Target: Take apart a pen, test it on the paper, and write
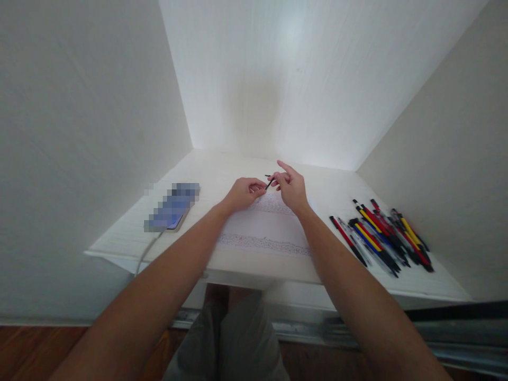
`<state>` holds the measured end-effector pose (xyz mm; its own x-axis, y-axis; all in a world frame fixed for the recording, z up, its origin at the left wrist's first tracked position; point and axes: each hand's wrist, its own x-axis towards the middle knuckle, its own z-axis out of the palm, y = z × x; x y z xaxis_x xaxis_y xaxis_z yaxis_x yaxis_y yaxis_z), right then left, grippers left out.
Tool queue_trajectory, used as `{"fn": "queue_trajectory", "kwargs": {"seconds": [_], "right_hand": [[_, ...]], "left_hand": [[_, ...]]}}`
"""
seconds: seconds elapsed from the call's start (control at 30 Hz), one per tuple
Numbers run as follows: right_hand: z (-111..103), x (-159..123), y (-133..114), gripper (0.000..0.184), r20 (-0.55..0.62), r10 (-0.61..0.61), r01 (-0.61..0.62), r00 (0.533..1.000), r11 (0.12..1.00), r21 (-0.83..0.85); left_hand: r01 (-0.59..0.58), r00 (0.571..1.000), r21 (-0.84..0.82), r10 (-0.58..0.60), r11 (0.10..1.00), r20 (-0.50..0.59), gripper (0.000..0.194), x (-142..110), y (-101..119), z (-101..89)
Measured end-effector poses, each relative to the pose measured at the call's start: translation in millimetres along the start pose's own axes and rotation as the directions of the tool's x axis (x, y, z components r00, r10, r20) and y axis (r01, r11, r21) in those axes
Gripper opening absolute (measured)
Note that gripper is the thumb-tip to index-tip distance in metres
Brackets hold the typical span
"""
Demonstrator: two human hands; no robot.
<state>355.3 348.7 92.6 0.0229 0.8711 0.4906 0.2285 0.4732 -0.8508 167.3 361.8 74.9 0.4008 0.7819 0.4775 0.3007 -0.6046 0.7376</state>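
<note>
My left hand is closed, thumb and fingertips pinching the lower end of a slim black pen part. The upper end of this piece lies in the closed thumb and fingers of my right hand, whose index finger points up and away. Both hands hover close together over the far edge of a white paper sheet with speckled printed bands. Just behind the fingers shows a short dark tip; whether it belongs to another piece I cannot tell.
Several pens in red, yellow, blue, black and clear lie heaped on the right of the white shelf. On the left rests a blurred-out phone with a cable hanging over the front edge. White walls enclose the back and both sides.
</note>
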Motion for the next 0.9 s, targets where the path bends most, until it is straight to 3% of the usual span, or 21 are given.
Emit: {"fn": "queue_trajectory", "kwargs": {"seconds": [0.17, 0.37, 0.53, 0.73, 0.9], "right_hand": [[0, 0, -3, 0.047, -0.037, 0.035, -0.034, 0.999, 0.999, 0.04], [0, 0, -5, 0.042, -0.048, 0.028, -0.026, 0.998, 0.998, 0.051], [1, 1, -2, 0.043, -0.079, 0.03, -0.028, 0.996, 0.999, 0.026], [2, -1, 5, 0.044, 0.031, 0.059, -0.059, 0.998, 0.998, -0.012], [2, -2, 4, 0.051, 0.045, 0.1, -0.099, 0.994, 0.995, -0.023]], "left_hand": [[0.141, 0.988, -0.209, -0.122, 0.968, 0.099, 0.022, -3, 9, -0.3], [0.208, 0.975, -0.296, -0.172, 0.932, 0.142, 0.025, -3, 10, -0.1], [0.214, 0.973, -0.331, -0.17, 0.919, 0.156, 0.03, -3, 8, -1.3], [0.192, 0.979, -0.377, -0.152, 0.906, 0.134, 0.031, -3, 1, 0.4], [0.189, 0.98, -0.38, -0.149, 0.905, 0.133, 0.03, -2, -2, 1.7]]}}
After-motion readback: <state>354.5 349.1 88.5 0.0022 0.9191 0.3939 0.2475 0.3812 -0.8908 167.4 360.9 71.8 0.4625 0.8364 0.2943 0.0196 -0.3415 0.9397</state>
